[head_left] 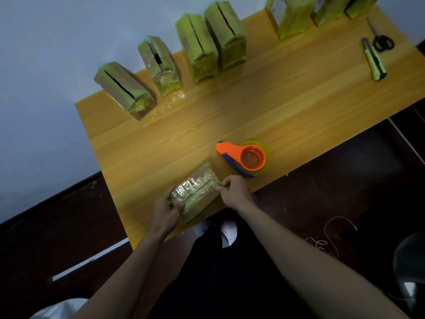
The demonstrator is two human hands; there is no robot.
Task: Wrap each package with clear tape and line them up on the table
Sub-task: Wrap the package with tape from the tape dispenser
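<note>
Orange-yellow wood-grain table [264, 107] vs pale wall, dark floor below. Pkg [195, 192] lies flat near the front edge: blocky, green, glossy w/ crinkled clear tape; my left hand [164, 212] grips its near-left end, thumb on top, my right hand [234, 189] pinches its right edge. Orange tape dispenser [243, 157] just beside it; wrapped green pkgs [200, 49] stand in a row along the back, scissors [379, 38] & cutter [374, 61] far right.

No legible text, labels or numbers; print on a far package [279, 13] is too blurred to read.
</note>
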